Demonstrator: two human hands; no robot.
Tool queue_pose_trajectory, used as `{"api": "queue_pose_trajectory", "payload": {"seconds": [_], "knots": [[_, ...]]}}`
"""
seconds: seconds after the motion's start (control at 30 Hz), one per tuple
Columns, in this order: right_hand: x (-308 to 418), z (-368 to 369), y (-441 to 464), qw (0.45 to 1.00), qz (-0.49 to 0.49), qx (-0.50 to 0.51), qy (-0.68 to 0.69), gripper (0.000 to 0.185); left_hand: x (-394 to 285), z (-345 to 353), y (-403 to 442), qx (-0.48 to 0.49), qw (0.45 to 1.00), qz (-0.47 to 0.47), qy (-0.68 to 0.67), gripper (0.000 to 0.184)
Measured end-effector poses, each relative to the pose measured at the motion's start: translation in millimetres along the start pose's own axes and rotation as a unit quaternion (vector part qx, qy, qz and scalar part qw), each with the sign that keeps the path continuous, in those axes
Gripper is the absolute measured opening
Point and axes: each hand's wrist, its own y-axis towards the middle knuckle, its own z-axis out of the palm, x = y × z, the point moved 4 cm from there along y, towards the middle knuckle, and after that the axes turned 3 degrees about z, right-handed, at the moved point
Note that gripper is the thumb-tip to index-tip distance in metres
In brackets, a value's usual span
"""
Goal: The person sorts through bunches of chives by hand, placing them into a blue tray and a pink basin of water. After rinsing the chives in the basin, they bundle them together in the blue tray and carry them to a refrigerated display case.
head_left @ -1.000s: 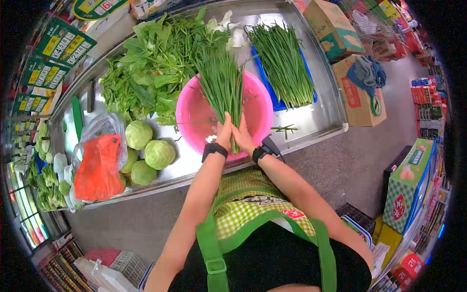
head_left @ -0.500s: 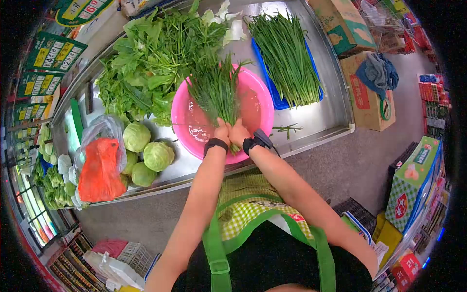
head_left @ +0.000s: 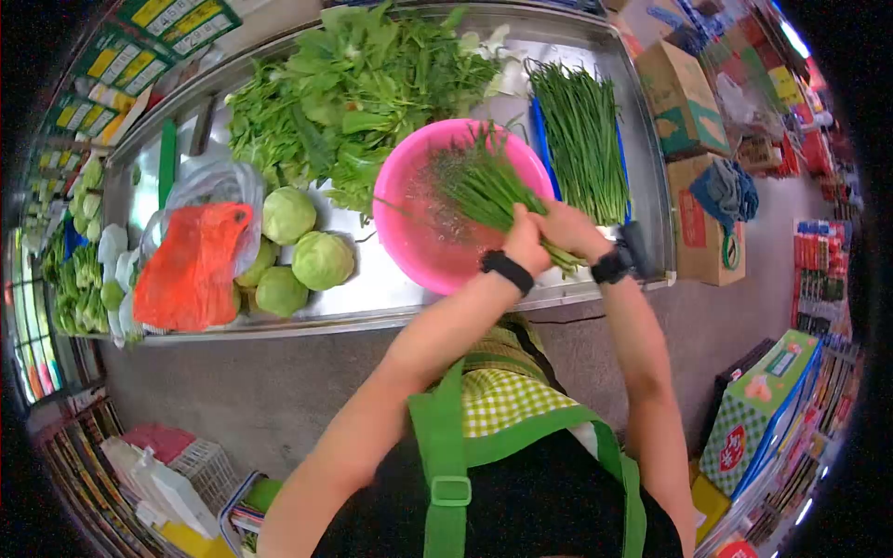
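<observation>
A bunch of garlic chives (head_left: 495,186) is gripped near its stem ends by both my hands, side by side. My left hand (head_left: 526,244) closes round it from the left, and my right hand (head_left: 574,231) wraps it from the right. The leafy ends hang over the water in a pink basin (head_left: 400,167), with drops splashing around them. The stem ends poke out below my hands, past the basin's right rim. To the right, more garlic chives (head_left: 586,149) lie in a blue tray (head_left: 542,139).
Leafy greens (head_left: 344,93) are heaped behind the basin on the metal counter (head_left: 363,296). Several cabbages (head_left: 323,260) sit to the left, beside a red plastic bag (head_left: 195,270). Cardboard boxes (head_left: 698,219) stand right of the counter.
Both hands have moved right with the bunch, from the middle of the basin to its right rim. The bunch now slants up to the left, and the whole view has shifted.
</observation>
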Motion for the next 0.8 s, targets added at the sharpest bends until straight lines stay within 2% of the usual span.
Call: {"api": "queue_pose_trajectory", "payload": {"seconds": [0.03, 0.17, 0.23, 0.3, 0.37, 0.4, 0.43, 0.5, 0.53, 0.57, 0.67, 0.73, 0.77, 0.8], "knots": [[8, -16, -9, 1.0, -0.003, 0.004, -0.016, 0.046, 4, 23, -19, 0.004, 1.0, 0.016, -0.007, 0.058], [53, -72, -58, 0.994, -0.042, -0.038, -0.088, 0.047, 26, 44, -25, 0.105, 0.99, 0.053, -0.081, 0.061], [70, -87, -76, 0.986, -0.066, -0.051, -0.143, 0.05, 37, 44, -25, 0.096, 0.991, 0.051, -0.083, 0.062], [86, -95, -89, 0.986, -0.05, -0.043, -0.152, 0.049, 36, 45, -28, 0.108, 0.988, 0.066, -0.089, 0.061], [80, -89, -80, 0.984, -0.07, -0.038, -0.156, 0.049, 34, 48, -36, 0.045, 0.99, 0.107, -0.079, 0.062], [74, -83, -70, 0.985, -0.071, -0.037, -0.155, 0.049, 38, 31, 0, 0.121, 0.987, 0.075, -0.069, 0.063], [64, -76, -61, 0.985, -0.07, -0.037, -0.156, 0.049, 31, 39, -20, 0.157, 0.983, 0.007, -0.098, 0.063], [66, -76, -70, 0.981, -0.083, -0.062, -0.167, 0.047, 37, 36, -17, 0.167, 0.979, 0.057, -0.105, 0.063], [69, -80, -73, 0.98, -0.076, -0.073, -0.167, 0.048, 36, 43, -30, 0.128, 0.983, 0.064, -0.113, 0.061], [64, -80, -80, 0.981, -0.068, -0.072, -0.167, 0.048, 37, 48, -33, 0.145, 0.979, 0.094, -0.104, 0.057], [32, -78, -79, 0.982, -0.085, -0.081, -0.15, 0.048, 61, 38, -10, 0.109, 0.988, 0.077, -0.076, 0.054], [40, -91, -86, 0.979, -0.092, -0.09, -0.158, 0.047, 61, 50, -4, 0.114, 0.965, 0.229, -0.058, 0.052], [38, -98, -93, 0.976, -0.11, -0.101, -0.156, 0.048, 45, 54, 2, 0.113, 0.958, 0.257, -0.054, 0.052], [28, -99, -85, 0.975, -0.131, -0.113, -0.141, 0.049, 47, 49, 9, 0.065, 0.968, 0.238, -0.034, 0.051]]}}
